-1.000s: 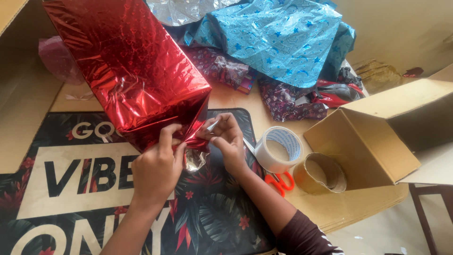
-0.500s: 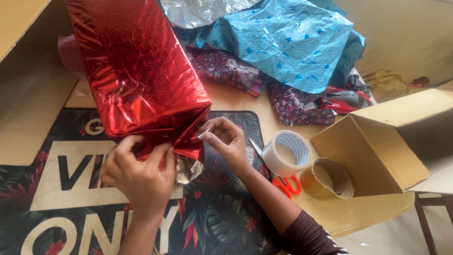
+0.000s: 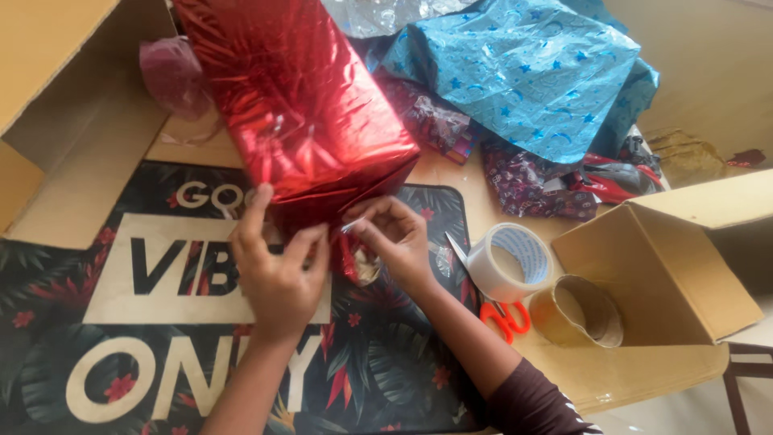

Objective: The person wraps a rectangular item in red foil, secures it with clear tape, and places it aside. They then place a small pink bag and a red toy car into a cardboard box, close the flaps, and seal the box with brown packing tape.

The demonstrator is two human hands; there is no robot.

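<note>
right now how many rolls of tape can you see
2. A clear tape roll lies right of the right hand; a brown tape roll sits beside it, by the open cardboard box. Others may be hidden.

Both hands are bare: the left hand (image 3: pixel 278 282) with a bare forearm, the right hand (image 3: pixel 398 242) with a dark brown sleeve (image 3: pixel 535 403) at the elbow.

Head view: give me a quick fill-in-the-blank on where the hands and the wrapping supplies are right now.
1. Both hands press folded foil at the near end of the ____ wrapped box.
2. The left hand and right hand work above a dark floral ____.
3. The clear tape roll lies beside scissors with ____ handles.
4. The open cardboard box lies to the ____ of the brown tape roll.

Missing words: red; mat; orange; right
</note>
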